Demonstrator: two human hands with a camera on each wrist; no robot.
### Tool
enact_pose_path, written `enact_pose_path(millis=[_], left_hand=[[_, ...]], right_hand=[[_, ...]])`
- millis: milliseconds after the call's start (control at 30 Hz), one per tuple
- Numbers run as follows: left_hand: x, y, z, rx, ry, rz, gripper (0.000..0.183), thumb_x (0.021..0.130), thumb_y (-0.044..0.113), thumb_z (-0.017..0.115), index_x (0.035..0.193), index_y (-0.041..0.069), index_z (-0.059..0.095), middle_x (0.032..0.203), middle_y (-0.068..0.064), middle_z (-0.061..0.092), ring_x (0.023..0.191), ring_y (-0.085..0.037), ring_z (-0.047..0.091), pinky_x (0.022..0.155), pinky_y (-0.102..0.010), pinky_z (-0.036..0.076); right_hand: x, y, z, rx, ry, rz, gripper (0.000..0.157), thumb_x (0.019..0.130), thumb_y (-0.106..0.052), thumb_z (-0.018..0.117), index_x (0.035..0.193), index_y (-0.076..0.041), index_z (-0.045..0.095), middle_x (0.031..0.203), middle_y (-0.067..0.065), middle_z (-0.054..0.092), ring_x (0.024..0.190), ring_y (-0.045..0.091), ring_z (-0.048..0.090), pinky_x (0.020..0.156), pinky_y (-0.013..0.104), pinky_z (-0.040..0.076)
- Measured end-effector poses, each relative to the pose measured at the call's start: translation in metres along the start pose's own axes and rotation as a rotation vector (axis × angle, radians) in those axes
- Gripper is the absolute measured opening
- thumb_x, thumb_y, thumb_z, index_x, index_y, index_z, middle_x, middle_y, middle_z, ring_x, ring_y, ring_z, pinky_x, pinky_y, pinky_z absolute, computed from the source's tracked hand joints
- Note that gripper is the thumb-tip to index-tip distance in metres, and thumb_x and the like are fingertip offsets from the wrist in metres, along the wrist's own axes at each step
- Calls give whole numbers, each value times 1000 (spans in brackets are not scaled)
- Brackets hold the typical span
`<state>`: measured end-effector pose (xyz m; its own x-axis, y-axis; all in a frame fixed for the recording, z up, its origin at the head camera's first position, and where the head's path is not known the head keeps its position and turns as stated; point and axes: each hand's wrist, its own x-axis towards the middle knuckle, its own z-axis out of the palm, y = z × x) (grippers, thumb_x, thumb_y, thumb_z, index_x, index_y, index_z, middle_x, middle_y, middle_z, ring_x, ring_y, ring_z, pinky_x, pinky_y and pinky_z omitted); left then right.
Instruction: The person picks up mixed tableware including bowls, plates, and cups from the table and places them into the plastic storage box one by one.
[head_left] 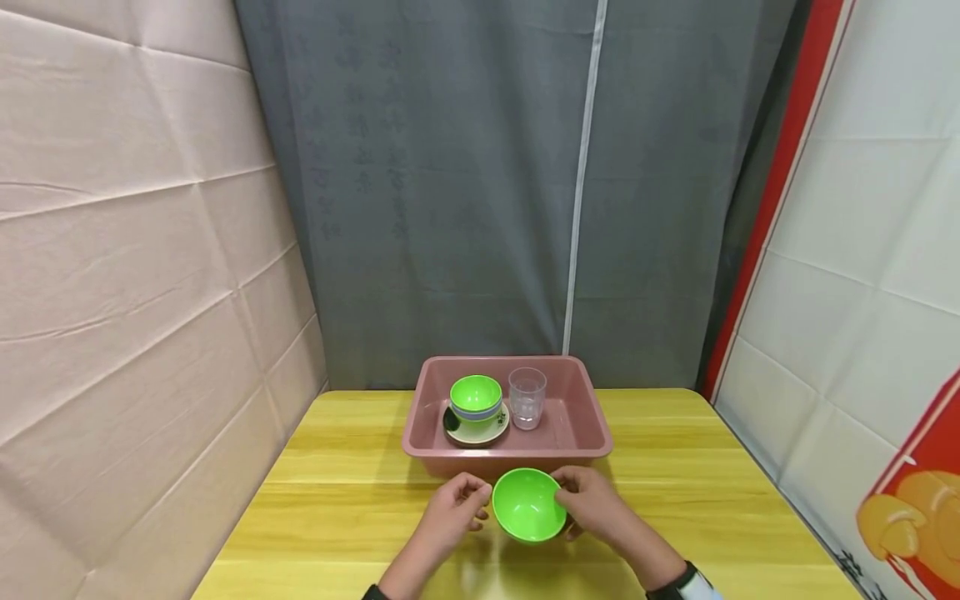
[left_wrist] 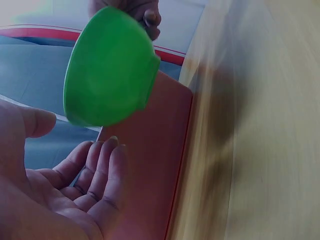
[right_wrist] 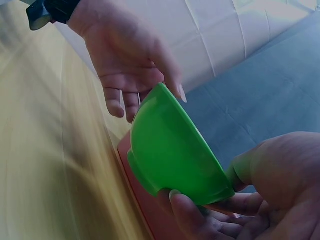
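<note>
A bright green bowl (head_left: 529, 506) hangs above the table in front of the pink basin, its inside facing the head camera. My right hand (head_left: 595, 506) grips its right edge, thumb at the rim and fingers under the outer wall, as the right wrist view shows at the bowl (right_wrist: 172, 147). On the other side, my left hand (head_left: 456, 512) is held close to the rim with thumb and fingers spread apart. In the left wrist view a gap shows between the left fingers (left_wrist: 107, 170) and the bowl (left_wrist: 112, 70).
Behind the hands stands the pink basin (head_left: 423, 417) on the wooden table (head_left: 322, 492). Inside it are a stack of bowls topped by a green one (head_left: 476, 393), a patterned plate (head_left: 480, 435) beneath them, and a clear glass (head_left: 527, 398). A grey curtain (head_left: 450, 208) hangs behind.
</note>
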<state>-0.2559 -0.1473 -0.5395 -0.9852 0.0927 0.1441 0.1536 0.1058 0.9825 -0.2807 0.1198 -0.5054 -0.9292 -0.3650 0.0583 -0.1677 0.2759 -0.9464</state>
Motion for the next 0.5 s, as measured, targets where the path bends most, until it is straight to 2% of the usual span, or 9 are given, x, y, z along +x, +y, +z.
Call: enact_pose_path(millis=[200,500], left_hand=[[-2,2,5,-57,-7,-19,22,108,13,69,116,-7,67,98,-6,63,83,-19,67,70,-40,68],[-4,3,7,-21,26,-19,19,101,4,71,113,-9,67,98,-7,60,76,-15,61,69,-43,69]], right_hand=[[1,-2,10,18,-6,0,30,94,3,60,122,10,69,89,9,69,58,22,67,50,42,63],[4,-1,17,34,10,15,27,95,2,62,120,10,70,89,8,69,60,20,67,51,39,63]])
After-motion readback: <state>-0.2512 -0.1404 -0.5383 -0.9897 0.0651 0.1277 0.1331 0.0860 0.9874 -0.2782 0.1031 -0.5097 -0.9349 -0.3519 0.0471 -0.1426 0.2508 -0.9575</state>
